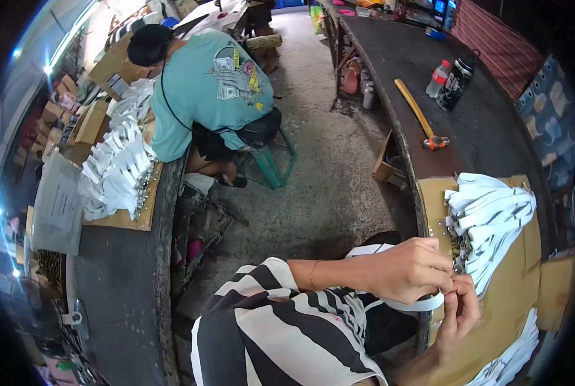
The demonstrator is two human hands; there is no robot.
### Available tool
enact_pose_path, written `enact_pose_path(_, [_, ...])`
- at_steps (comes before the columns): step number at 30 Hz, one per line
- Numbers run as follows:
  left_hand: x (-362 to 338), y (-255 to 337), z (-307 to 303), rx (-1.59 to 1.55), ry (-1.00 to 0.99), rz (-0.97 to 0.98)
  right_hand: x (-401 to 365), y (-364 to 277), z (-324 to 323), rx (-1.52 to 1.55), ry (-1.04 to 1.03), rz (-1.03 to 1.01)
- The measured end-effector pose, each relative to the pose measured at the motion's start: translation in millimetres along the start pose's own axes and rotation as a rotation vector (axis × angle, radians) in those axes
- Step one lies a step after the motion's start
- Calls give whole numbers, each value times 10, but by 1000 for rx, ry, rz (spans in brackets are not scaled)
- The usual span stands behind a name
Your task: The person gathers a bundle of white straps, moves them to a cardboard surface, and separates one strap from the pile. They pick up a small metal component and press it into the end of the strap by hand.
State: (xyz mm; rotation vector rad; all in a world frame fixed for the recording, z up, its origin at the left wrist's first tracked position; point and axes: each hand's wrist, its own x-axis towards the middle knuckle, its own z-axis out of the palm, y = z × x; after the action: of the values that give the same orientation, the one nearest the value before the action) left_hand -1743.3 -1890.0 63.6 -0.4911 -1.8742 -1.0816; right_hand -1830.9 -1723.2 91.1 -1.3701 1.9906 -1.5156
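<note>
My left hand (409,270), with a thin bracelet at its wrist, reaches across from the left. My right hand (460,314) comes up from below and meets it fingertip to fingertip. Both are closed in a pinch at one end of a white strap (422,305), which curves back below my left hand toward my lap. Whatever small part lies between the fingertips is hidden. Just beyond the hands, a bundle of white straps (490,206) with small metal ends rests on a cardboard sheet (516,283).
A hammer (416,112), a red-capped bottle (438,78) and a black flask (456,82) stand or lie on the dark table (390,51). More white straps (512,354) are at lower right. At left, a co-worker (216,90) sits on a green stool (271,166) beside piled straps (117,167).
</note>
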Motion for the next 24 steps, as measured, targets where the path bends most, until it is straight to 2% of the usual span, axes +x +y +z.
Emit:
enact_pose_path(1, [-1,-32,25,4,-30,-41,-28,86,10,8,-10,-3])
enact_pose_path(4, [50,-219,185,17,-118,-129,-60,316,-21,-2,189,74])
enact_pose_path(7, [74,-422,419,9,-177,-187,-94,546,-141,-82,236,63])
enact_pose_path(11, [223,-627,656,-111,-296,-306,-95,813,-378,-67,275,98])
enact_pose_path(13, [362,-704,774,-240,-277,-408,-83,1030,-561,-5,302,93])
enact_pose_path(14, [458,-724,792,-300,-339,-488,-95,1142,-683,36,332,133])
enact_pose_path(17, [725,-797,891,-336,-424,-455,-128,1316,-1044,101,393,175])
enact_pose_path(18, [843,-792,910,-397,-448,-501,-153,1333,-1167,84,419,236])
enact_pose_path(21, [1294,-672,935,-420,-455,-524,-244,1369,-1496,94,464,354])
enact_pose_path(24, [1795,-484,928,-433,-364,-427,-397,1382,-1752,109,422,535])
